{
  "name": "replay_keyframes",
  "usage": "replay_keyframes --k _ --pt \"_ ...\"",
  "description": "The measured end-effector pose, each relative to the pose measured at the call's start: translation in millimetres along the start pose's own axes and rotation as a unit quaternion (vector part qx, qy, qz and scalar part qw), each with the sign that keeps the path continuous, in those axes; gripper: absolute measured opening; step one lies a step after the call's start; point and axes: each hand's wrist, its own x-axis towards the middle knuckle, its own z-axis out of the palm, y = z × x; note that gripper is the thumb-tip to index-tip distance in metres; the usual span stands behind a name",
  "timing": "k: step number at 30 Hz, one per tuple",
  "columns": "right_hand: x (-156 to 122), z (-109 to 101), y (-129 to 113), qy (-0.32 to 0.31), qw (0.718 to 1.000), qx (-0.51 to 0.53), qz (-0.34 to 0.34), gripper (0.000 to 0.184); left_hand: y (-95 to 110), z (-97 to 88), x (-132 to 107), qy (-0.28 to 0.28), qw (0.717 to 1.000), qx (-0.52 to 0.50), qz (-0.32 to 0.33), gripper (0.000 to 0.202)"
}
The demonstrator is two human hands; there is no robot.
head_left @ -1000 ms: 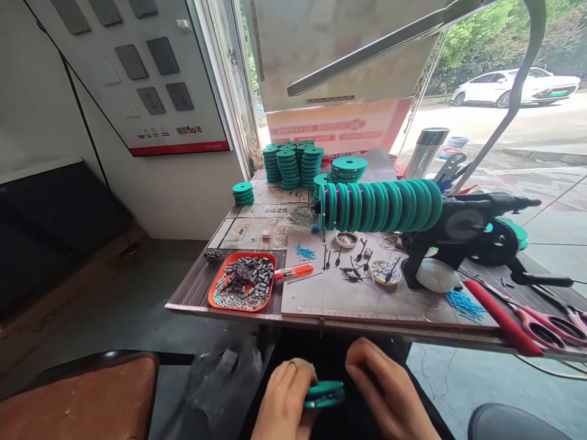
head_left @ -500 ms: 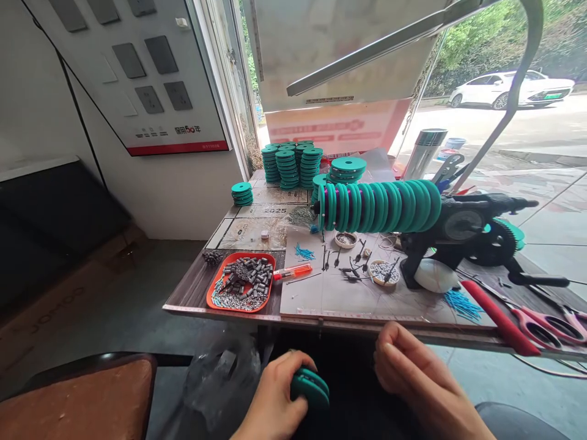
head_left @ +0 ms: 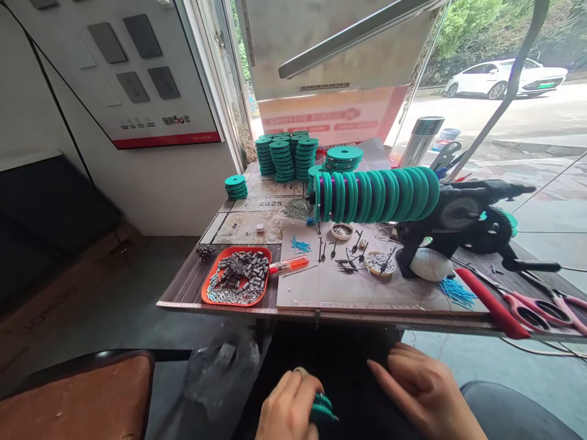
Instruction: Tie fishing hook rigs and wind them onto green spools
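From the head view, the right hand has dropped from the desk edge and lies released, fingers spread on the dark lap. The left hand has sunk lower, grasping the teal round plastic spool, which it half hides. On the desk sit an orange plastic tray of grey metal cylinders, a black winder strung with ribbed teal discs, and red-handled scissors.

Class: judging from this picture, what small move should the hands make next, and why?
Probably bring the right hand across to the green spool gripped in the left hand: the right hand lies open and empty beside it, both below the table edge.
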Motion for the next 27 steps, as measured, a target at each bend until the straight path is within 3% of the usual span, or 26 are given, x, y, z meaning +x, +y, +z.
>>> replay_keyframes --k 3,7,12,16,21,27 --pt "-10 8 4 0.062 0.998 -0.009 0.031 0.044 2 -5.7 -3 -0.071 0.996 -0.019 -0.05 0.045" --pt "-29 8 17 0.082 0.995 -0.027 0.055 0.041 5 -15.2 -1 -0.124 0.988 -0.046 -0.077 0.044" --pt "-39 2 30 0.078 0.992 -0.048 0.083 0.039 9 -13.5 1 -0.136 0.984 -0.064 -0.1 0.043" --pt "-39 0 36 0.057 0.995 -0.06 0.048 0.039 10 -14.7 0 -0.135 0.98 -0.077 -0.127 0.044" --pt "-53 0 51 0.069 0.993 -0.061 0.079 0.04 12 -18.6 2 -0.153 0.973 -0.097 -0.141 0.044" --pt "-46 -9 52 0.073 0.992 -0.09 0.056 0.041 8 -14.2 5 -0.184 0.966 -0.101 -0.15 0.043"
